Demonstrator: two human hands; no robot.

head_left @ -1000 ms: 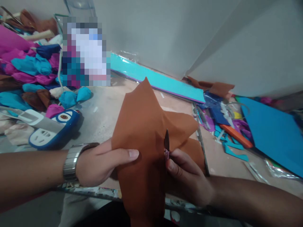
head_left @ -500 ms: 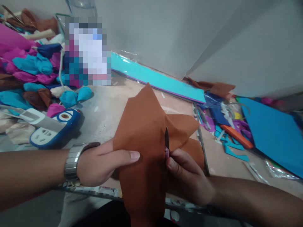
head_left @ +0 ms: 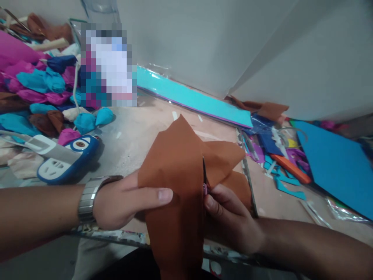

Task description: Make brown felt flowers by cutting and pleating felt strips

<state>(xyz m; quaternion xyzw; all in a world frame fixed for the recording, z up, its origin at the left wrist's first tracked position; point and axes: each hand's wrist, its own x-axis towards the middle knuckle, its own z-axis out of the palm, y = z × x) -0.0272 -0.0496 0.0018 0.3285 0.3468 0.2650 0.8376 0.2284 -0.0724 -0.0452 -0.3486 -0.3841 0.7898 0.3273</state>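
Note:
A sheet of brown craft foam or paper (head_left: 171, 163) hangs over the table's near edge, its top corner pointing away from me. My left hand (head_left: 125, 202) grips its left side, thumb on top and the other fingers hidden beneath. In my right hand (head_left: 230, 217) is a pair of scissors (head_left: 204, 181); a dark blade and a bit of pink handle show. The blade stands at a slit along the sheet's right side. Beyond the slit, a cut brown flap (head_left: 224, 155) spreads to the right, above my right hand.
A blue and white power strip (head_left: 68, 159) lies left, beside a heap of colourful wrapped bundles (head_left: 43, 83). Along the wall runs a turquoise sheet (head_left: 189, 95) in clear plastic. At right are an orange cutter (head_left: 291, 168), blue scraps and a blue sheet (head_left: 335, 163).
The scissor blades look more closed on the slit. The brown sheet's top corner has dropped slightly towards me. Both hands stay nearly in place.

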